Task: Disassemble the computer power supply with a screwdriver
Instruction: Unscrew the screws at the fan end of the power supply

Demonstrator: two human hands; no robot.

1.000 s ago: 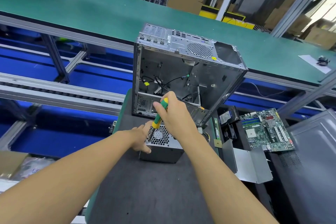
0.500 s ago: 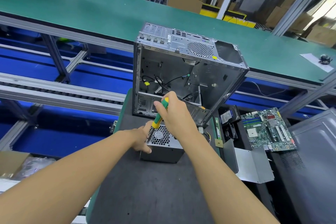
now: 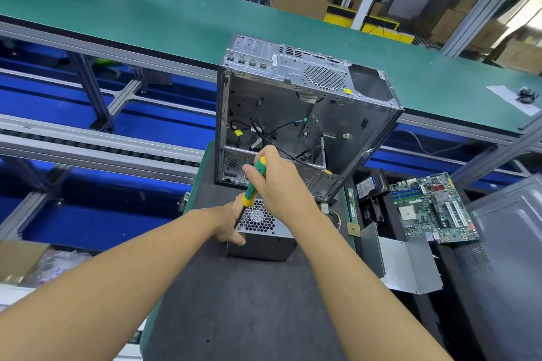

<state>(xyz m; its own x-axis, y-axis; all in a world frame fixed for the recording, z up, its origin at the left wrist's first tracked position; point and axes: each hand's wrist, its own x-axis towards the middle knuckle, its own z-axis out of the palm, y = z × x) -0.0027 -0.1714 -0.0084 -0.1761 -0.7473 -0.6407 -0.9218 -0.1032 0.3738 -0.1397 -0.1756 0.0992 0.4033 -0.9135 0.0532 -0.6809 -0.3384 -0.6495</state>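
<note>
Almost nothing has shifted in the last second: our right grip (image 3: 278, 182) stays clenched round the green-and-yellow screwdriver (image 3: 252, 184), its tip at the near-left corner of the power supply (image 3: 264, 240), and our left grip (image 3: 227, 223) still clasps that corner to steady it. The power supply sits on the dark tabletop (image 3: 249, 302), just in front of the gutted computer case (image 3: 293, 114). We judge we are still working the same screw, which is not yet out.
</note>
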